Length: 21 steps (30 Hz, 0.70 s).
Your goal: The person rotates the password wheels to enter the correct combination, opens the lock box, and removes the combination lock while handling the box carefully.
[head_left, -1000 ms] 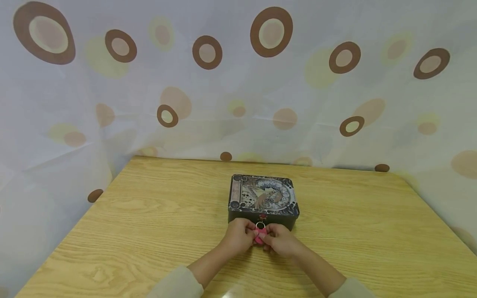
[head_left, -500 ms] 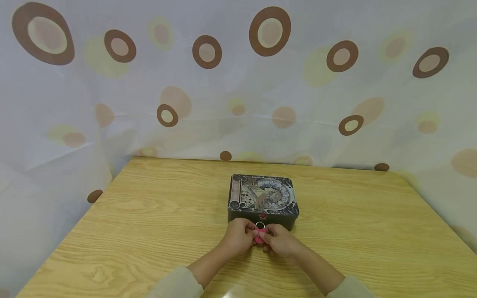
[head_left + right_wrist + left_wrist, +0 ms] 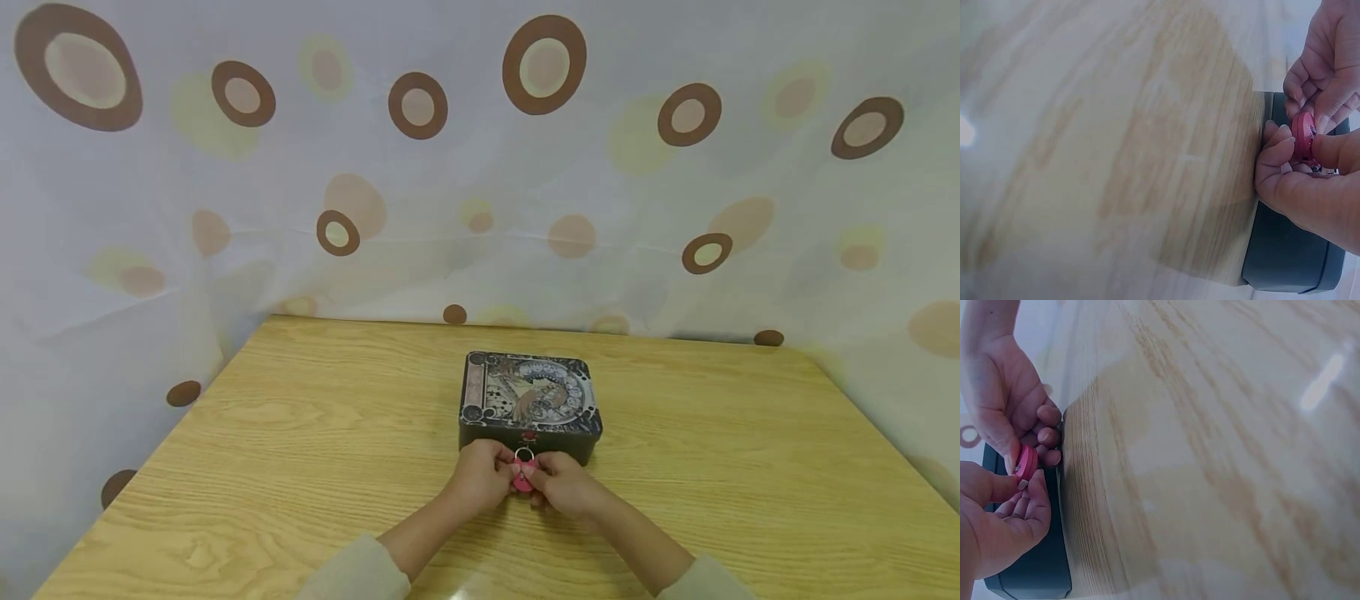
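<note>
A pink padlock (image 3: pixel 522 482) with a silver shackle hangs at the front of a dark tin box (image 3: pixel 536 392) with an illustrated lid. My left hand (image 3: pixel 480 477) pinches the padlock's left side between thumb and fingers. From the other side my right hand (image 3: pixel 572 485) pinches it too, its thumb on the padlock's face. In the left wrist view the pink body (image 3: pixel 1026 462) shows between both sets of fingertips. Small dark marks are visible on the padlock's face (image 3: pixel 1311 134) in the right wrist view, partly covered by a thumb. A red patch (image 3: pixel 529 436) marks the box's front edge above the shackle.
The box stands on a wood-grain table (image 3: pixel 300 433), near its middle. Behind and at the sides hangs a pale curtain (image 3: pixel 450 183) with brown and yellow ovals. Light sleeves (image 3: pixel 360 571) reach in from the front.
Both hands stay on the padlock in nearly the same place. The thumbs shift slightly on its face. The box has not moved.
</note>
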{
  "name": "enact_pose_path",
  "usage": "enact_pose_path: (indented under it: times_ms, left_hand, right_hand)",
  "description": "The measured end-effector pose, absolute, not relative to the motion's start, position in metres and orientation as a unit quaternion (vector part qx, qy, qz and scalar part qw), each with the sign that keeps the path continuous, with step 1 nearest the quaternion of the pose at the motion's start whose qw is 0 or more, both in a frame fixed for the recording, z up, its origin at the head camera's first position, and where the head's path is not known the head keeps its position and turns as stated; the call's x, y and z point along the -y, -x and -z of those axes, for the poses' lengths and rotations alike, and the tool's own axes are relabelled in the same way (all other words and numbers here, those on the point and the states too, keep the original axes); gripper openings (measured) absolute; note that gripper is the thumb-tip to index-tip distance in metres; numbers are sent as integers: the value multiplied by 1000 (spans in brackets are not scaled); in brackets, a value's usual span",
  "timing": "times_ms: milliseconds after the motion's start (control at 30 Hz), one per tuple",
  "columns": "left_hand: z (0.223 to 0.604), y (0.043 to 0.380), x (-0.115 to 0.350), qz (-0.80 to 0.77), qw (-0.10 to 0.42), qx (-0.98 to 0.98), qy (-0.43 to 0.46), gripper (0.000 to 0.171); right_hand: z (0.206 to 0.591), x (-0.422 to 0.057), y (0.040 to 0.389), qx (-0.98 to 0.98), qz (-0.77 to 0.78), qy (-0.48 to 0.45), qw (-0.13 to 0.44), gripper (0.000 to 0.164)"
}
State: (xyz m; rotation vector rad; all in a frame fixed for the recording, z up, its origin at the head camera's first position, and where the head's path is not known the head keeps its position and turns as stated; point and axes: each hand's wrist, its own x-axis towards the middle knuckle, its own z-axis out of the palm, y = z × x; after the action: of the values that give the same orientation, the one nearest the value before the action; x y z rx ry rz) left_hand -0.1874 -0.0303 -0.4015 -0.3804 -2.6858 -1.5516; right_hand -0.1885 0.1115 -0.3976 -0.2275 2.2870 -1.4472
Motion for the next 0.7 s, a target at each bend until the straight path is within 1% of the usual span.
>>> enact_pose_path:
  times_ms: [233, 500, 700]
  left_hand:
    - [401, 188, 31, 494, 0, 862, 118, 6]
    - [402, 191, 33, 495, -12, 861, 116, 7]
    - [401, 191, 33, 498, -16, 859, 117, 7]
  right_hand:
    - [399, -112, 190, -819, 529, 80, 208, 22]
    - [398, -114, 190, -834, 515, 50, 193, 21]
    - [397, -116, 192, -828, 520, 55, 202, 19]
